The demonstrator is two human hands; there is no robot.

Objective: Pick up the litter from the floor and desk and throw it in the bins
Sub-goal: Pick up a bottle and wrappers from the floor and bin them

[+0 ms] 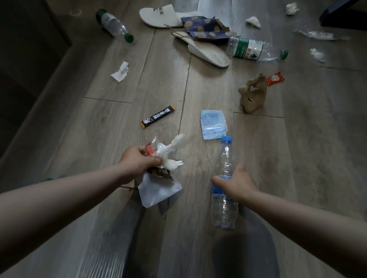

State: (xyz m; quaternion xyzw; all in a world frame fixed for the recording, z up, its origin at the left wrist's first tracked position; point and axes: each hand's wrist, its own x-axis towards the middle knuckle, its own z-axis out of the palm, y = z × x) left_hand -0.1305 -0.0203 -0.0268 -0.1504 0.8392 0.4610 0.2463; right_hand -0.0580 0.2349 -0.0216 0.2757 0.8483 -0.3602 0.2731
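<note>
My left hand (138, 161) grips a bunch of litter (161, 171): white plastic cutlery, a red-printed wrapper and a silvery pouch hanging below. My right hand (236, 184) holds a clear water bottle (224, 196) with a blue cap, upright above the wooden floor. Just ahead on the floor lie a black sachet stick (158, 117) and a light blue wrapper (213, 124). Further off are a crumpled brown paper bag (254, 95), a red ketchup packet (275, 78), a white tissue (120, 71) and two green-capped bottles (114, 25) (256, 50).
Two white slippers (159, 15) (206, 51) and a torn blue dotted paper bag (207, 26) lie at the far middle. Crumpled tissues (253, 21) and clear plastic film (317, 35) are scattered at the far right. Dark furniture (24, 35) lines the left. No bin shows.
</note>
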